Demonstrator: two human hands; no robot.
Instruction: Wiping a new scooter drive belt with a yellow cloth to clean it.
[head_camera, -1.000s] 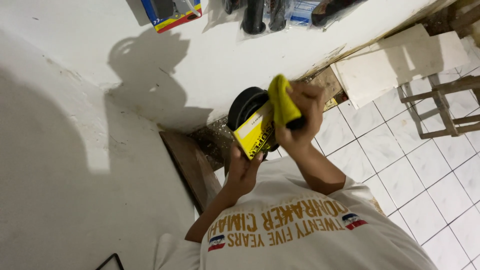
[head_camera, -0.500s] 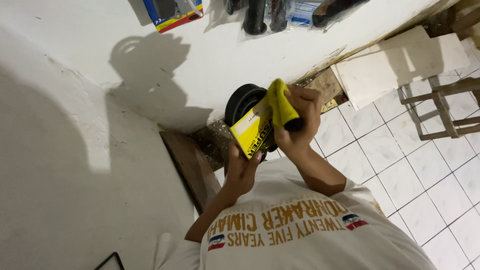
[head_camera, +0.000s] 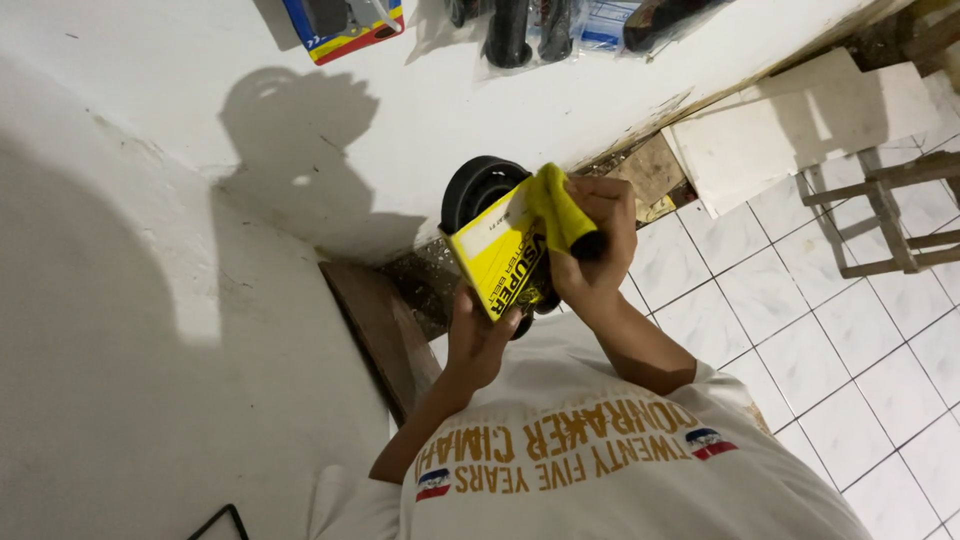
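Note:
Both my hands hold a yellow cardboard package with black print, in front of my chest. My left hand grips its lower edge from below. At the upper end, my right hand is closed around the package's folded yellow flap and a black part that sticks out by my fingers. A black round ring-shaped thing, like a small tyre or belt, shows just behind the package. How it is joined to the package is hidden.
A white wall fills the left, with bagged goods and a blue-red pack hung at the top. A brown plank lies at its foot. White boards and a wooden stool stand on the tiled floor.
The package and both hands have shifted slightly, and my right hand has turned the yellow flap a little. Both grips are unchanged.

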